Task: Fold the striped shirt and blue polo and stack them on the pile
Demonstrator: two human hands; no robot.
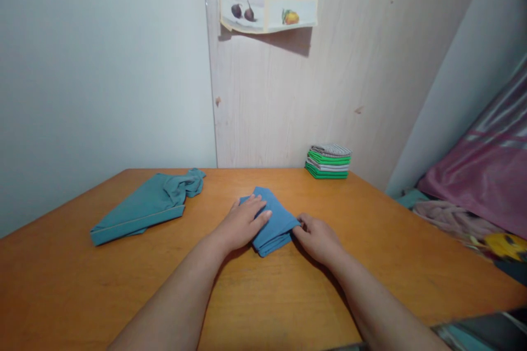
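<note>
A blue cloth, folded into a small layered bundle, lies in the middle of the table in front of me. My left hand rests flat on its left side, fingers stretched over the fabric. At the bundle's right corner, my right hand pinches the edge of the cloth between thumb and fingers. Part of the cloth's left side is hidden under my left hand.
On the left of the wooden table lies a teal garment, partly folded with a crumpled end. A stack of folded green and striped cloths stands at the back right. Pink fabric hangs beyond the right edge.
</note>
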